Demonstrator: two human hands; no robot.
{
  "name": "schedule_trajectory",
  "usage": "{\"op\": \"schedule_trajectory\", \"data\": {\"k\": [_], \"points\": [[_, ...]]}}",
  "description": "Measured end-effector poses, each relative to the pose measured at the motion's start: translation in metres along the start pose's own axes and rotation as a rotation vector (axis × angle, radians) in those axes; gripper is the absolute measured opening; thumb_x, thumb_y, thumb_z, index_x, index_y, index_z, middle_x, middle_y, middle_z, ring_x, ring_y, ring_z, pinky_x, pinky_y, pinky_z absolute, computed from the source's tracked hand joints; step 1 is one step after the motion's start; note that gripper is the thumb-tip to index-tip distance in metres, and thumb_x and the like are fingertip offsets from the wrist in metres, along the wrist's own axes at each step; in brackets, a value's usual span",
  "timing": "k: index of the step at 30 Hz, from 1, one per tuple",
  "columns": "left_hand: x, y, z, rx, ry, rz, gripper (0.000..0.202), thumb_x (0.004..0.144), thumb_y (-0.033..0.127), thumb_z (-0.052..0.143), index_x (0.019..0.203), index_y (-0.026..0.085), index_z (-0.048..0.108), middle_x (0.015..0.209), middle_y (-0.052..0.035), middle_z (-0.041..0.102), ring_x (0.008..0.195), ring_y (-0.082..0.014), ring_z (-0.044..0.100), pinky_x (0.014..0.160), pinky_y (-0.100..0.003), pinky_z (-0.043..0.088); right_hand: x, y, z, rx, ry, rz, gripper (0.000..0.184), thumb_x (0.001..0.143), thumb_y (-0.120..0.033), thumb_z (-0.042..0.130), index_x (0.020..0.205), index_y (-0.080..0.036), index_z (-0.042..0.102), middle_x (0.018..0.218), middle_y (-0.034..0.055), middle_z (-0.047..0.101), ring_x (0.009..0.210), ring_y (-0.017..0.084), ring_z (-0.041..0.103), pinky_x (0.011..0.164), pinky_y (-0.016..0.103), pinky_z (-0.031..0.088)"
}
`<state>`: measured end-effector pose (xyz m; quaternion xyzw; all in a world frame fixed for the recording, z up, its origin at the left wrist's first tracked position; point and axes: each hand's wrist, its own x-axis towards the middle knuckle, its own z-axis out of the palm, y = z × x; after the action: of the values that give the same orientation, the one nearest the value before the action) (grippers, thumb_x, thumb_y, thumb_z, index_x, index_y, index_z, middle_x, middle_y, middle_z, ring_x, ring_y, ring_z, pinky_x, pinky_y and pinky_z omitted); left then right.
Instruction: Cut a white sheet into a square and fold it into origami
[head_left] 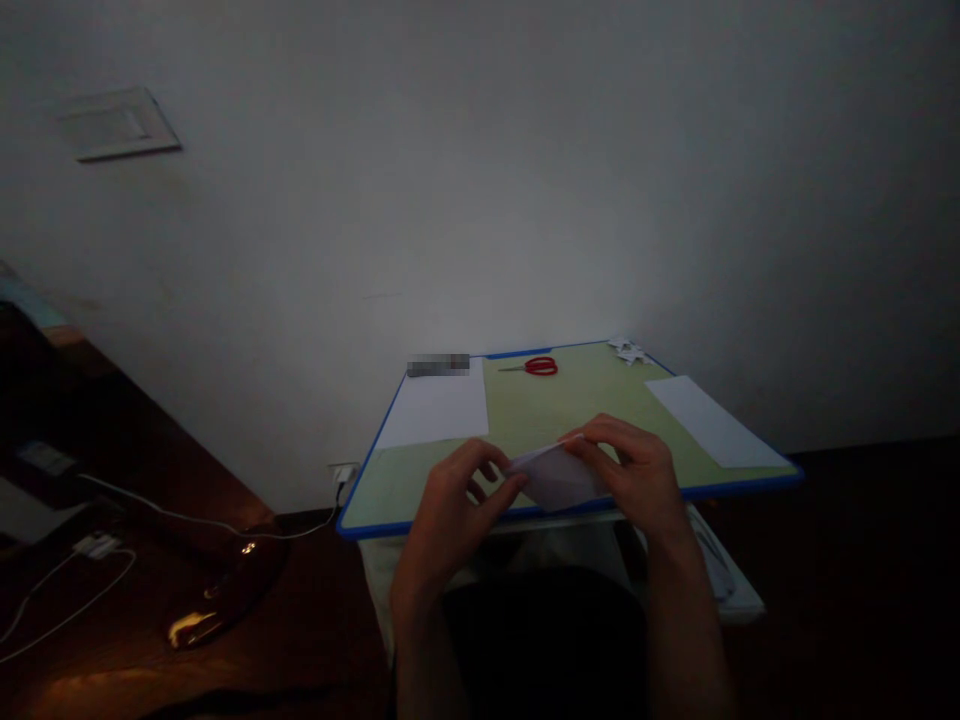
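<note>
A small piece of white paper (561,478), folded along its upper edge, is held up over the near edge of the table. My left hand (466,500) pinches its left end between thumb and fingers. At the upper right corner, my right hand (630,468) grips the same paper with thumb and forefinger. Beyond my hands, red-handled scissors (540,367) lie on the green tabletop (532,410), blades pointing left. The scissors touch neither hand.
White sheets (439,405) lie on the table's left, with a dark blurred object (439,364) at their top. Another paper strip (712,422) lies at the right. Small folded white paper pieces (628,350) sit at the far right corner. A wall (480,180) stands behind; a cable (202,522) runs left.
</note>
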<state>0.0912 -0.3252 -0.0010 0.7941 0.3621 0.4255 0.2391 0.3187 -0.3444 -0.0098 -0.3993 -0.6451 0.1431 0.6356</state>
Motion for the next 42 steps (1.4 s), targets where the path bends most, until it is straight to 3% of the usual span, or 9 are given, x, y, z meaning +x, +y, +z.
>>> {"op": "schedule_trajectory", "data": {"k": [7,13,16,19,23,30,34,37,42], "points": [[0.002,0.001,0.000,0.051,0.061,-0.016,0.020,0.091,0.037,0.077,0.084,0.020,0.069,0.083,-0.0032,0.071,0.070,-0.0162,0.066,0.058,-0.024,0.054,0.000,-0.001,-0.002,-0.003,0.007,0.001,0.015,0.092,-0.030,0.076,0.078,-0.026,0.082,0.078,0.0031,0.077,0.073,0.021,0.069,0.069,0.033,0.053],[0.005,0.010,0.009,-0.294,0.115,-0.077,0.023,0.089,0.032,0.079,0.080,0.020,0.060,0.091,-0.0043,0.077,0.085,-0.0186,0.075,0.074,-0.028,0.062,0.001,0.000,0.000,0.048,0.065,0.056,0.017,0.091,-0.032,0.076,0.076,-0.025,0.081,0.074,0.0020,0.074,0.070,0.020,0.066,0.066,0.031,0.050],[0.007,0.013,0.018,-0.499,0.154,-0.137,0.032,0.085,0.032,0.083,0.084,0.022,0.053,0.087,-0.0020,0.079,0.078,-0.0176,0.077,0.066,-0.024,0.061,0.002,-0.004,0.002,0.065,0.100,0.085,0.017,0.090,-0.032,0.076,0.076,-0.024,0.080,0.074,0.0015,0.073,0.069,0.019,0.064,0.064,0.031,0.048],[0.007,0.014,0.022,-0.580,0.204,-0.169,0.034,0.082,0.033,0.086,0.096,0.023,0.057,0.081,-0.0002,0.080,0.071,-0.0179,0.077,0.060,-0.022,0.058,0.002,-0.007,0.003,0.081,0.119,0.090,0.017,0.089,-0.031,0.076,0.074,-0.024,0.080,0.073,0.0010,0.073,0.069,0.019,0.064,0.063,0.030,0.047],[0.007,0.012,0.021,-0.547,0.175,-0.183,0.036,0.084,0.034,0.086,0.113,0.021,0.068,0.088,-0.0046,0.083,0.078,-0.0208,0.080,0.066,-0.025,0.061,0.002,-0.008,0.001,0.093,0.120,0.086,0.017,0.089,-0.030,0.076,0.074,-0.023,0.080,0.072,0.0013,0.073,0.068,0.018,0.064,0.063,0.030,0.048],[0.005,0.019,0.019,-0.548,0.054,-0.070,0.035,0.083,0.028,0.087,0.116,0.023,0.076,0.111,-0.0072,0.082,0.101,-0.0227,0.078,0.084,-0.030,0.062,-0.003,-0.004,0.000,0.134,0.014,-0.005,0.012,0.091,-0.026,0.078,0.080,-0.025,0.082,0.076,0.0007,0.076,0.071,0.018,0.067,0.066,0.029,0.050],[0.005,0.025,0.021,-0.412,0.072,-0.035,0.019,0.085,0.025,0.083,0.105,0.024,0.083,0.104,-0.0042,0.084,0.096,-0.0218,0.078,0.085,-0.030,0.061,-0.003,-0.003,0.003,0.127,-0.023,-0.042,0.012,0.092,-0.021,0.077,0.083,-0.027,0.083,0.078,-0.0008,0.077,0.072,0.016,0.068,0.067,0.028,0.050],[0.006,0.025,0.022,-0.319,0.114,-0.011,0.007,0.088,0.023,0.080,0.093,0.023,0.084,0.089,-0.0017,0.084,0.082,-0.0191,0.078,0.078,-0.027,0.059,-0.002,-0.003,0.004,0.115,-0.021,-0.060,0.012,0.091,-0.019,0.077,0.083,-0.027,0.083,0.077,-0.0017,0.077,0.071,0.015,0.068,0.066,0.027,0.049],[0.005,0.025,0.022,-0.256,0.190,-0.007,0.005,0.084,0.023,0.084,0.080,0.021,0.082,0.075,0.0008,0.081,0.069,-0.0157,0.074,0.067,-0.023,0.055,-0.002,-0.004,0.003,0.102,0.009,-0.066,0.013,0.091,-0.018,0.077,0.083,-0.027,0.082,0.076,-0.0028,0.076,0.069,0.014,0.067,0.064,0.026,0.049]]}}
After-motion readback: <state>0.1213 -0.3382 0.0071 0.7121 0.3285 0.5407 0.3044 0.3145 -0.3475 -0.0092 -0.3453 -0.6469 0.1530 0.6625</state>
